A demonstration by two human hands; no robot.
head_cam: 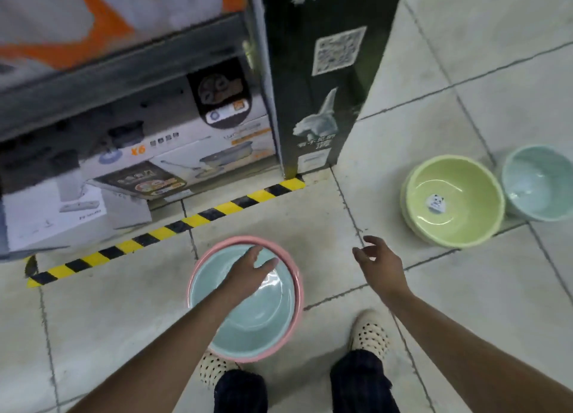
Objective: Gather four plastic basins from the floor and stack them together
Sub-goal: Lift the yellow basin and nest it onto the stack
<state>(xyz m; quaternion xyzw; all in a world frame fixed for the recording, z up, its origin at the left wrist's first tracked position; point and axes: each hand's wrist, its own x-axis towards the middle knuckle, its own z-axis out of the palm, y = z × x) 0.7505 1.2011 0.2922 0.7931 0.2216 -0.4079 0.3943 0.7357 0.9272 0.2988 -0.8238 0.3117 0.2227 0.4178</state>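
Blue basin (248, 313) nested in pink basin (296, 288) on floor by feet: two stacked. Green basin (452, 202) and second blue basin (539, 183) well apart to right, touching, not yet gathered. Left hand (251, 270) spread over stack, gripping nothing; right hand (379, 264) spread, empty.

Pale grey tiled floor (310, 214) with dark grout lines, and a strip of yellow-and-black hazard tape (173, 226) runs diagonally across it, just past where the hands are. Beyond the tape there's a dark grey metal shelf (124, 68) with white cardboard appliance boxes (198, 152) under it, kinda blurry, and a tall black cardboard box (322, 71) with a white QR code stands at the shelf's right end. Nearest the camera: two cream perforated clogs (370, 335) and dark checked trouser legs (361, 381).
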